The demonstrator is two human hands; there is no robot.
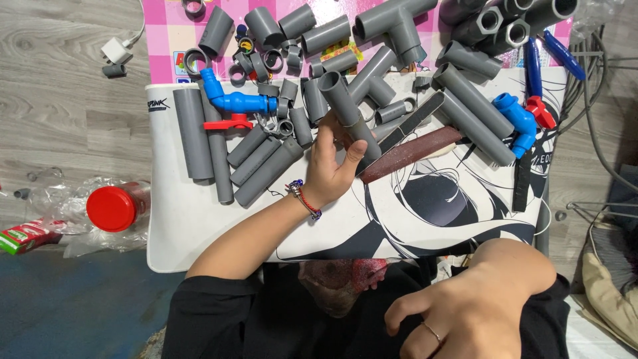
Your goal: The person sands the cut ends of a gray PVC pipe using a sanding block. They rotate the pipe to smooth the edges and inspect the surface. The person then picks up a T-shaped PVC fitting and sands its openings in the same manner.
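My left hand reaches forward over a white mat with a black drawing and closes its fingers and thumb around a short grey pipe lying at an angle among other fittings. A beaded bracelet is on that wrist. A brown strip of sandpaper and a flat black strip lie just right of the hand. My right hand rests on my knee at the bottom right, holding nothing, fingers loosely apart, a ring on one finger.
Several grey pipes, tees and couplings cover the mat's far half and a pink mat. Blue valves with red handles lie left and right. A red-lidded jar in plastic sits left; wires run right.
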